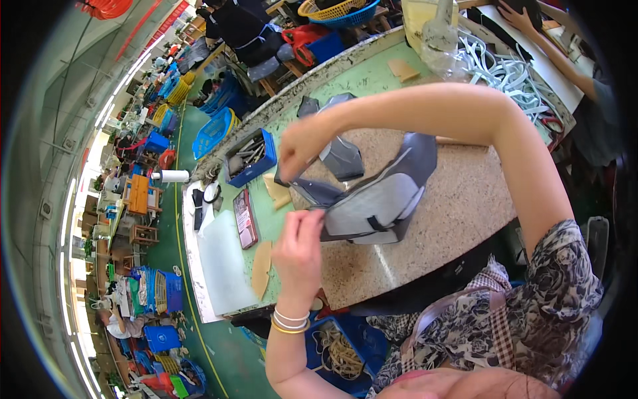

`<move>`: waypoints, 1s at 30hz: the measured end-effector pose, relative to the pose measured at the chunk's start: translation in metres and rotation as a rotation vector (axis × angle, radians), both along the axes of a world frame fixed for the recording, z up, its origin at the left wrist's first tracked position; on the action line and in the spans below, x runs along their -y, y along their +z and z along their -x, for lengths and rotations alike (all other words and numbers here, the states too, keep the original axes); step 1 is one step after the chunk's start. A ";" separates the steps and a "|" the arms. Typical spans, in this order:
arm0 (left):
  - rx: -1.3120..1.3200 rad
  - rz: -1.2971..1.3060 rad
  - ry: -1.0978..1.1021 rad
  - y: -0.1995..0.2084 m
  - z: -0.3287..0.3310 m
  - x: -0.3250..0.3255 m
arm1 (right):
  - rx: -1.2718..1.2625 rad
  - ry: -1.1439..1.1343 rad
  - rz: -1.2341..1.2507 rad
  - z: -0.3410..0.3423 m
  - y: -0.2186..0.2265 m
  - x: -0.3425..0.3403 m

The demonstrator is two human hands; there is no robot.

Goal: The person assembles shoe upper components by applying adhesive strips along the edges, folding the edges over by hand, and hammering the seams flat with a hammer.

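A grey sewn piece with a lighter grey lining, which looks like a shoe upper [372, 203], is held above a speckled stone slab [458, 193]. At its left end, the fingers of my left hand [297, 243] pinch the near edge. My right hand [302, 146], slightly blurred, reaches across with bent fingers closed at the far edge of the same piece. Its fingertips are partly hidden. Just beyond lies another grey piece [342, 159] on the slab, with further dark grey pieces [308, 106] behind it.
Left of the slab are a blue box of tools [251, 159], a dark red flat case [245, 219] and tan cut pieces [262, 269]. White straps [508, 76] pile up at the far right, near a co-worker's arm [558, 53]. A blue bin [362, 339] stands below the table.
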State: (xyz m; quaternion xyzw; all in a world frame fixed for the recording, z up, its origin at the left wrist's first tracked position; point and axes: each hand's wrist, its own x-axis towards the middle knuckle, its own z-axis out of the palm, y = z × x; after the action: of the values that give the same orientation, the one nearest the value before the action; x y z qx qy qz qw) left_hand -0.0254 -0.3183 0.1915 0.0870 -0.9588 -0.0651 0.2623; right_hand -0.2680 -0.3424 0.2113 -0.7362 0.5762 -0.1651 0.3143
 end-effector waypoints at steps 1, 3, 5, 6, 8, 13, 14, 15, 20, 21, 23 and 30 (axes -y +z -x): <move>-0.038 0.032 0.014 -0.003 0.003 0.009 | 0.183 -0.003 -0.293 -0.007 -0.002 -0.013; -0.087 0.071 0.002 -0.008 0.004 0.014 | 0.215 0.042 -0.444 -0.017 -0.009 -0.021; -0.090 0.154 -0.056 -0.019 0.012 0.013 | 0.265 0.135 -0.466 -0.011 -0.022 -0.027; -0.127 0.200 -0.089 -0.021 0.018 0.011 | 0.301 0.121 -0.488 -0.004 -0.026 -0.029; -0.153 0.274 -0.120 -0.018 0.013 0.007 | 0.294 0.065 -0.485 -0.011 -0.027 -0.036; -0.123 0.145 -0.214 0.015 -0.007 -0.037 | 0.058 -0.303 -0.001 0.000 -0.035 -0.013; -0.130 0.203 -0.331 0.029 -0.011 -0.057 | -0.041 -0.414 0.110 0.032 -0.043 0.010; -0.145 0.212 -0.426 0.042 -0.017 -0.079 | -0.518 -0.234 0.337 0.068 -0.049 0.031; 0.064 -0.536 -0.372 0.036 -0.036 -0.084 | 0.073 -0.590 -0.102 0.073 -0.057 0.020; 0.163 -0.676 -0.302 0.028 -0.032 -0.072 | 0.074 -0.608 -0.122 0.080 -0.062 0.015; 0.379 -0.976 -0.266 -0.011 -0.028 -0.047 | -0.614 -0.595 0.142 0.098 -0.075 0.000; 0.418 -0.226 -0.079 -0.053 -0.032 -0.043 | -0.658 -0.460 0.033 0.082 -0.062 -0.141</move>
State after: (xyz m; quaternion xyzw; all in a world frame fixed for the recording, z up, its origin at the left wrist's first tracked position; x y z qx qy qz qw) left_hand 0.0064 -0.2752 0.1385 0.0898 -0.9816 -0.1627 0.0441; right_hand -0.3496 -0.2017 0.1490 -0.6067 0.7930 0.0040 0.0560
